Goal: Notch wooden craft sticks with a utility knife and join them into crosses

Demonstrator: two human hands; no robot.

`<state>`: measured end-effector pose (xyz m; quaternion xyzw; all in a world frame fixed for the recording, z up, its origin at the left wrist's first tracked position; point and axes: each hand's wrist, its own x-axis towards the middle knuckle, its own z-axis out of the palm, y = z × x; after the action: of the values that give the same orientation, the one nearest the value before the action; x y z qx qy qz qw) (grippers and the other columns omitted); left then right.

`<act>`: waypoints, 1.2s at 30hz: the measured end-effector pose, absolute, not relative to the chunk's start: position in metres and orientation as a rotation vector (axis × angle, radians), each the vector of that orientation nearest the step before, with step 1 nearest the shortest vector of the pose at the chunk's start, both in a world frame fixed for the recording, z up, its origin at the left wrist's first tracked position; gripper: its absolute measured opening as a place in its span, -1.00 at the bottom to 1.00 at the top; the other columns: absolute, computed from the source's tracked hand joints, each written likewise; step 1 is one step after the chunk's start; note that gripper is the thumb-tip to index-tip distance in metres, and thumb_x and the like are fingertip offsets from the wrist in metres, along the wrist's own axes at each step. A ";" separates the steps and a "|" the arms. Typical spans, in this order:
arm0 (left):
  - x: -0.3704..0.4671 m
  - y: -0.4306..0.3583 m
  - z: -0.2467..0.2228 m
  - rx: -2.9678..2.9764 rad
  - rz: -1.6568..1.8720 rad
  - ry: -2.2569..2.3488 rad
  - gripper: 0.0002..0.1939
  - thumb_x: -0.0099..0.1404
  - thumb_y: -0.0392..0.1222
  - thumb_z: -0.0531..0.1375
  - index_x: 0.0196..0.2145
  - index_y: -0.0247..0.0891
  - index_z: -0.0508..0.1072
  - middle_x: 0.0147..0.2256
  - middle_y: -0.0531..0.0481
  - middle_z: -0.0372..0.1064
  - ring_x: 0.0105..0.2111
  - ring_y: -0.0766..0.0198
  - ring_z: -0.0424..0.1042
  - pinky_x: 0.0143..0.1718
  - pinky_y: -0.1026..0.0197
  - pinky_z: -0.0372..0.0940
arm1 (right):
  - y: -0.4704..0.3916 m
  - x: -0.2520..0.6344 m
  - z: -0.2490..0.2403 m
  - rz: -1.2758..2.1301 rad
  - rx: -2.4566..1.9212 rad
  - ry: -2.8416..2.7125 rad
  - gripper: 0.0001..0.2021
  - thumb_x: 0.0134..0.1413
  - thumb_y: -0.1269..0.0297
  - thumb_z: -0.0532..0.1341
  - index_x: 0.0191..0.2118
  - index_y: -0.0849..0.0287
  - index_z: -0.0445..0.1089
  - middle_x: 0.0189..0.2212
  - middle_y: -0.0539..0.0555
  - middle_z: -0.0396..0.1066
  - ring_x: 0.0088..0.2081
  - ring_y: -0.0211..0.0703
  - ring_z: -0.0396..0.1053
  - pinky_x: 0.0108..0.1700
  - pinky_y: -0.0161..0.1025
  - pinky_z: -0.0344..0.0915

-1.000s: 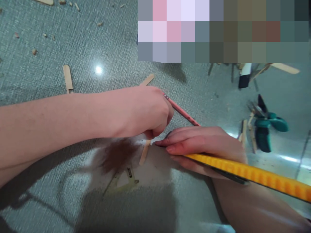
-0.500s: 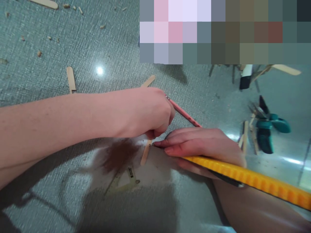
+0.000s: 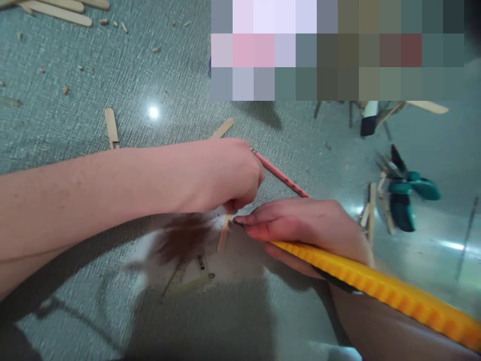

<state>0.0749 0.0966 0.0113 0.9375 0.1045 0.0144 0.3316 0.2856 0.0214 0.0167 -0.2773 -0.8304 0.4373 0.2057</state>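
My left hand [image 3: 238,173] is closed, its fingertips pinching down on a short wooden craft stick [image 3: 224,235] on the table; the rest of that stick is hidden. In my right hand [image 3: 300,223] is a yellow utility knife [image 3: 368,278], its ribbed handle running back to the lower right. The knife's front end points left, close beside the stick, with tiny dark crumbs there; the blade itself is hard to make out. Behind both hands lies a pink pencil [image 3: 281,175], partly covered. Another craft stick end [image 3: 224,128] shows beyond my left hand.
A notched craft stick [image 3: 111,124] lies behind my left forearm. More craft sticks [image 3: 62,12] and wood scraps are at the upper left. Teal-handled pliers [image 3: 403,200] rest at the right beside cut stick pieces [image 3: 371,213]. A translucent set square [image 3: 191,283] is nearer me.
The view has shifted slightly, bringing more sticks in at the upper left. The knife and right hand have moved a little left, and dark crumbs show on the stick near the knife's front end.
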 end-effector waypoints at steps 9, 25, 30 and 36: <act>0.070 0.100 -0.005 2.324 0.255 0.185 -0.68 0.28 -0.19 0.14 -0.60 -0.19 0.50 -0.46 0.12 0.39 -0.44 0.43 0.27 -0.37 0.39 0.13 | 0.025 0.290 0.006 1.261 -0.700 -2.278 -0.85 0.15 0.44 0.23 -0.17 0.10 0.44 -0.27 0.06 0.61 -0.16 -0.21 0.59 -0.10 -0.38 0.49; 0.051 0.053 0.014 2.525 0.245 0.773 -0.62 0.38 -0.11 0.12 -0.59 -0.24 0.38 -0.62 0.07 0.31 -0.53 0.29 0.31 -0.36 0.16 0.14 | -0.010 0.291 0.010 0.839 -1.231 -1.890 -0.71 0.01 0.53 0.30 -0.14 0.09 0.45 -0.29 0.05 0.57 -0.33 -0.16 0.56 -0.36 -0.27 0.49; 0.051 0.070 0.008 2.628 0.365 0.501 -0.79 0.40 -0.12 0.11 -0.30 -0.16 0.53 -0.32 0.03 0.45 -0.27 0.21 0.40 -0.13 0.09 0.21 | -0.009 0.286 0.014 0.757 -1.191 -1.968 -0.74 0.02 0.55 0.28 -0.16 0.11 0.45 -0.34 0.05 0.57 -0.37 -0.21 0.56 -0.36 -0.31 0.49; 0.048 0.072 0.006 2.679 0.247 0.437 -0.49 0.19 -0.10 0.23 0.13 -0.03 0.41 0.16 -0.08 0.25 0.21 -0.08 0.16 0.28 -0.25 -0.04 | -0.010 0.286 0.020 0.763 -1.125 -2.062 -0.71 0.03 0.57 0.24 -0.15 0.09 0.42 -0.40 0.04 0.56 -0.44 -0.22 0.55 -0.44 -0.34 0.50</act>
<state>0.0478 0.0721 0.0060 0.9617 0.1569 0.0888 0.2066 0.2856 -0.0098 0.0203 -0.4302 -0.7882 0.2915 0.3298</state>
